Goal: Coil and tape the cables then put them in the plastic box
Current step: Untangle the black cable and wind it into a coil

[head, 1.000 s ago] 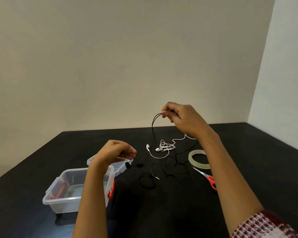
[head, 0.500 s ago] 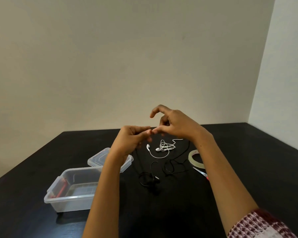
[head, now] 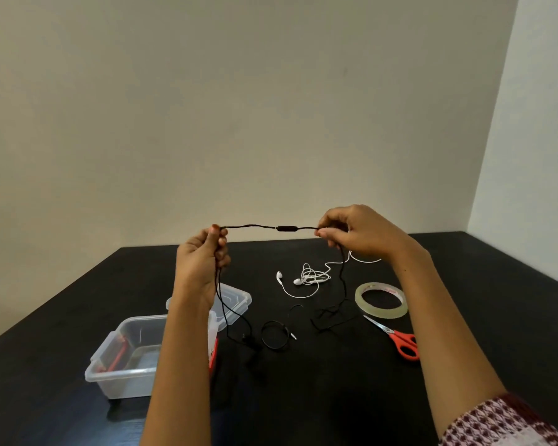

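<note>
You have one view only, from the head, facing forward and slightly down over the black table (head: 464, 365). The wall (head: 239, 107) fills twelve o'clock; your forearms enter near six.

light: dim, soft | shadows: faint | focus: slightly soft | edges: wide-angle bending

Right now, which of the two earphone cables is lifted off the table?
The black cable: it is stretched between the left hand and right hand, ends trailing down. The white cable lies bunched on the table, untouched.
</note>
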